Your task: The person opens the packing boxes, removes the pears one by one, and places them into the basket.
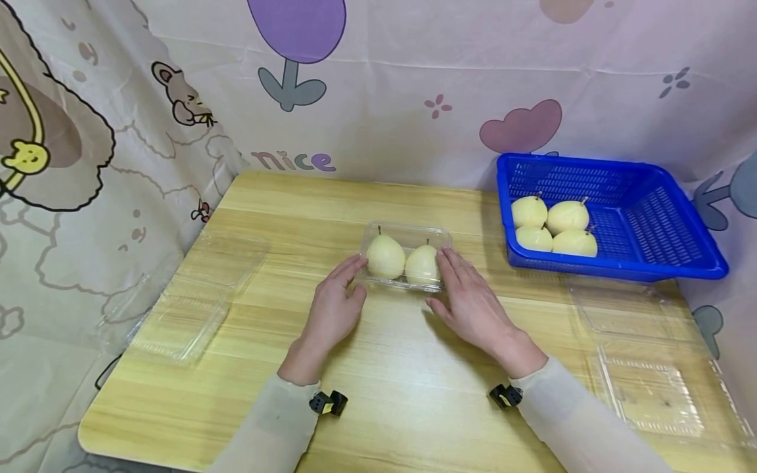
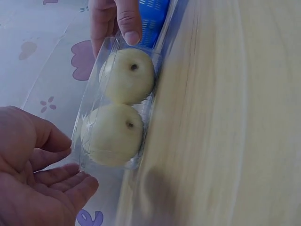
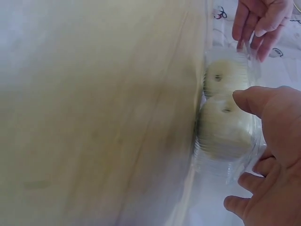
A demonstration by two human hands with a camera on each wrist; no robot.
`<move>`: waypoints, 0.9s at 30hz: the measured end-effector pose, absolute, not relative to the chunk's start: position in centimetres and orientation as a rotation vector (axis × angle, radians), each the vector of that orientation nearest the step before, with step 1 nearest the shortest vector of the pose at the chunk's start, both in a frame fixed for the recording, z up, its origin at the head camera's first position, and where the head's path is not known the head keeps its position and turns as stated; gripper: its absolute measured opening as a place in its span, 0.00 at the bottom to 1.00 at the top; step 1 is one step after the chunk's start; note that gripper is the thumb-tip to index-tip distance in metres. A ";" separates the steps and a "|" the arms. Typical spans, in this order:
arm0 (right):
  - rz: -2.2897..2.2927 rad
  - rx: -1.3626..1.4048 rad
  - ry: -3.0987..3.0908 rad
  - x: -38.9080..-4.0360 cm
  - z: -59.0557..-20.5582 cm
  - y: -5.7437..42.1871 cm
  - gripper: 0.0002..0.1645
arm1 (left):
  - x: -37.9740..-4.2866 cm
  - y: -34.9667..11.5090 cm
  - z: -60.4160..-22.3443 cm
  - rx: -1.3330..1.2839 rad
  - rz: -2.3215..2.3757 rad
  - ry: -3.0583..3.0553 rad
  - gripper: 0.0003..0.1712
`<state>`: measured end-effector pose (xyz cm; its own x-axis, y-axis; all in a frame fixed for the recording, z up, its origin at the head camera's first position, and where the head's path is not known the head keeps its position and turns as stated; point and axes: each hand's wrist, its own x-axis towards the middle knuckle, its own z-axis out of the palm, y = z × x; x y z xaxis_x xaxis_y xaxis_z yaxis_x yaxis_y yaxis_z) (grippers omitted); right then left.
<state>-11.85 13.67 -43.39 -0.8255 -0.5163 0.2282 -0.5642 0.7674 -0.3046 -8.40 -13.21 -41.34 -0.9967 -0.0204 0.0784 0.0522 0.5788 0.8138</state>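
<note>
A clear plastic box [image 1: 408,284] sits near the middle of the table, with two pale yellow pears inside, a left pear [image 1: 386,257] and a right pear [image 1: 422,265]. My left hand [image 1: 334,302] touches the box's left end with fairly straight fingers, its thumb apart from the plastic. At the other end, the fingers of my right hand [image 1: 473,305] lie along the right side, the thumb near the front. In the left wrist view, both pears [image 2: 113,134] show through the plastic. Whether a lid is fastened on the box I cannot tell.
A blue basket [image 1: 615,268] at the back right holds several pears [image 1: 569,217]. Clear plastic trays [image 1: 650,387] lie on the table's right side, and more clear plastic containers [image 1: 177,322] lie at the left edge. A printed curtain [image 1: 402,144] hangs behind the table.
</note>
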 end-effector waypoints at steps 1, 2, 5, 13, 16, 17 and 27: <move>0.551 0.870 -2.830 -11.8 -43.5 13.6 0.57 | -8.4 -13.2 -41.4 -0.014 -1.432 -2.713 0.29; 0.549 0.873 -2.832 -11.8 -43.5 13.6 0.57 | -8.5 -13.2 -41.5 0.005 -1.471 -2.700 0.30; 0.551 0.884 -2.840 -11.7 -43.6 13.4 0.59 | -8.6 -13.3 -41.8 0.093 -1.590 -2.654 0.33; 0.539 0.900 -2.824 -11.6 -43.6 12.9 0.59 | -9.0 -13.2 -42.8 0.430 -1.870 -2.571 0.38; 0.551 0.899 -2.820 -11.6 -43.6 12.8 0.59 | -9.1 -12.8 -43.1 0.510 -2.102 -2.487 0.36; 0.557 0.899 -2.821 -11.6 -43.6 12.7 0.59 | -9.1 -12.7 -43.2 0.525 -2.191 -2.449 0.34; 0.575 0.896 -2.843 -11.5 -43.6 12.3 0.59 | -9.0 -11.6 -44.5 0.444 -2.679 -2.210 0.15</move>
